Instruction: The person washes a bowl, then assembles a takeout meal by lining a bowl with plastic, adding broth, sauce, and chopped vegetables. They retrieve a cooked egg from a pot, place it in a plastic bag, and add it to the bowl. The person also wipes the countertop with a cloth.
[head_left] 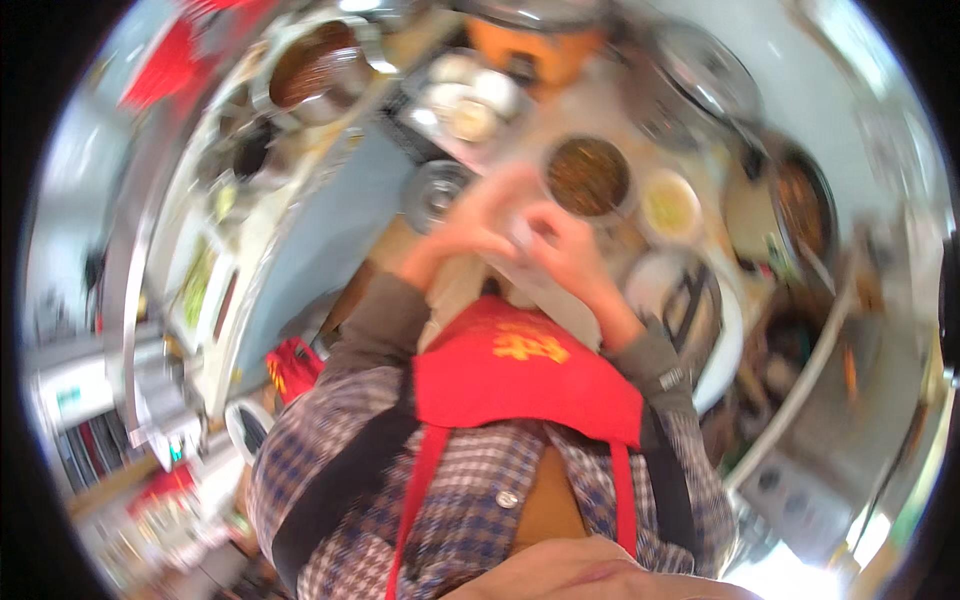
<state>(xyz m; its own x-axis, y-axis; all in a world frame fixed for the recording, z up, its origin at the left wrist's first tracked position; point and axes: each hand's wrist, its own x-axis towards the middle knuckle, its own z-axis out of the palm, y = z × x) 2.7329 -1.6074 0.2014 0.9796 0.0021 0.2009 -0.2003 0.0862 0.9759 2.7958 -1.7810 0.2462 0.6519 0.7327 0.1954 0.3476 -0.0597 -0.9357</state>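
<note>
Close together, both smeared by blur: left hand (480, 215), fingers bent and reaching forward, and right hand (565, 245), fingers curled in toward the left. Between the two, near the fingertips, a small whitish thing (522, 236), too blurred to identify; cannot tell which hand grips it, or whether either is fully closed. Just behind both hands, toward the body, a red apron (520, 385). Just ahead of the right hand, a round container (625, 207) of dark brown food; to the right of that hand, a pale bowl (674, 238) with yellowish contents. Just left of the left hand, a round metal lid (428, 195). Farther ahead of it, white rounded things (492, 92). Well right of the right hand, a dark pan (829, 210).
</note>
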